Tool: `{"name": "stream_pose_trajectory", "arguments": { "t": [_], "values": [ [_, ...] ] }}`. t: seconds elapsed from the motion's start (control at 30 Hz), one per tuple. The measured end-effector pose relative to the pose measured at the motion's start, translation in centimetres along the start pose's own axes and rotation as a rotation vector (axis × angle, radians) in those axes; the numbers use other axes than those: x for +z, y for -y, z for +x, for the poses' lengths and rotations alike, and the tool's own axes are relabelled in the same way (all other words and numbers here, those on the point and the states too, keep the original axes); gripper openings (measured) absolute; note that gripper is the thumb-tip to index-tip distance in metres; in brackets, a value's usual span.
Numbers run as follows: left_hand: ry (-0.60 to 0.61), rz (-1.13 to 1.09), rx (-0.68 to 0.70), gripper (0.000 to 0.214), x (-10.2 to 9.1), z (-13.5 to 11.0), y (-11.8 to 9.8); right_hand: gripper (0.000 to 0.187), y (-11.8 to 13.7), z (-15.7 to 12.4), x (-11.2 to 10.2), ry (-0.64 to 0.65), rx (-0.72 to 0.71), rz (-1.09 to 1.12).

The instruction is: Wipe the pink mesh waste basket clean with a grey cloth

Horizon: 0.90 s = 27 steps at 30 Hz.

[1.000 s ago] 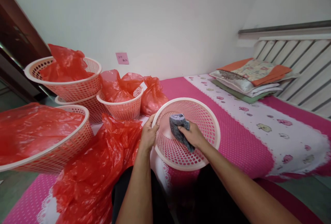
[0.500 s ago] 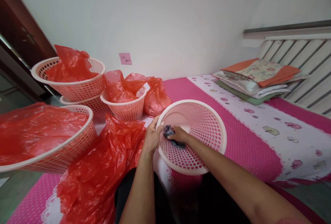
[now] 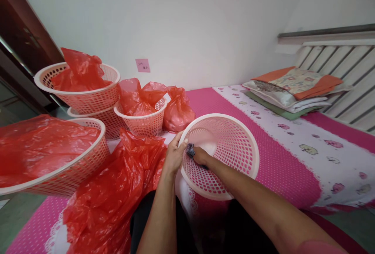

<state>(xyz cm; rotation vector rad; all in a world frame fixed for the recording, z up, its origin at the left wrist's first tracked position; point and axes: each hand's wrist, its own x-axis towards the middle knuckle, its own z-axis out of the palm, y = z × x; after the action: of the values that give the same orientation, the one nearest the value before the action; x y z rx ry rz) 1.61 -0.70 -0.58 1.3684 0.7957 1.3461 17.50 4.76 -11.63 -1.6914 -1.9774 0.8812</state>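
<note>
A pale pink perforated plastic basket (image 3: 234, 144) lies tilted toward me on the pink bed cover. My left hand (image 3: 175, 155) grips its near left rim, fingers closed over the edge. My right hand (image 3: 200, 155) reaches inside the basket and is closed on a small grey cloth (image 3: 190, 151), pressed against the inner left wall. Only a bit of the cloth shows past my fingers.
Several similar baskets with red plastic bags (image 3: 76, 84) stand at the left, one large one (image 3: 52, 156) close by. A loose red bag (image 3: 114, 191) lies by my left arm. Folded bedding (image 3: 293, 90) is stacked at the far right on the bed (image 3: 293, 148).
My right hand has slid the cloth from the middle of the basket's inside to its left wall near my left hand. The view has shifted slightly left.
</note>
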Motion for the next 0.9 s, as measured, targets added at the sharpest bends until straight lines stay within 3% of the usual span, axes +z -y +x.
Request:
{"name": "stream_pose_trajectory", "arguments": {
  "t": [0.13, 0.4, 0.7, 0.9],
  "values": [
    [-0.001, -0.013, 0.025, 0.042, 0.1, 0.1, 0.2, 0.013, 0.1, -0.7, -0.5, -0.015, 0.006, 0.035],
    [-0.018, -0.008, 0.031, 0.042, 0.3, 0.1, 0.3, 0.016, 1.6, -3.4, -1.8, -0.022, -0.026, 0.120],
    [-0.051, -0.018, 0.005, 0.041, 0.4, 0.1, 0.0, 0.031, 5.3, -12.7, -3.5, -0.038, -0.222, 0.295],
    [-0.038, -0.020, 0.014, 0.039, 0.3, 0.1, -0.1, 0.014, 7.1, -18.3, -5.2, 0.002, -0.331, 0.331]
  ]
}}
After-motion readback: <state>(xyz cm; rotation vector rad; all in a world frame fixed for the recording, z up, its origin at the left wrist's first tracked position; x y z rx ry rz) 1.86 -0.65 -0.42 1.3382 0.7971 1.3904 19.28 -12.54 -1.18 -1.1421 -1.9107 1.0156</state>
